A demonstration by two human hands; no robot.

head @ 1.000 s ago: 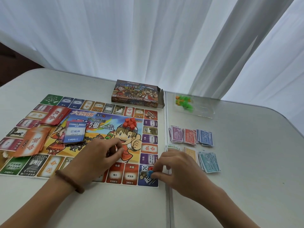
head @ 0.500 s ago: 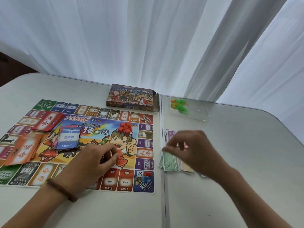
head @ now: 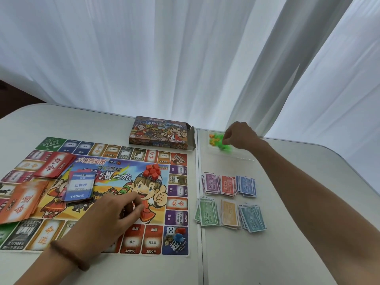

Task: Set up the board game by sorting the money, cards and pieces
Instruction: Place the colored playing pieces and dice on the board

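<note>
Both curled, grip impossible to tell: your right hand over the green pieces at upper right, your left hand on the board at lower centre

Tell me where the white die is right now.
In the head view the white die sits on the blue corner square at the near right of the board, beside a red piece and a blue piece, left of the green money stack.
</note>
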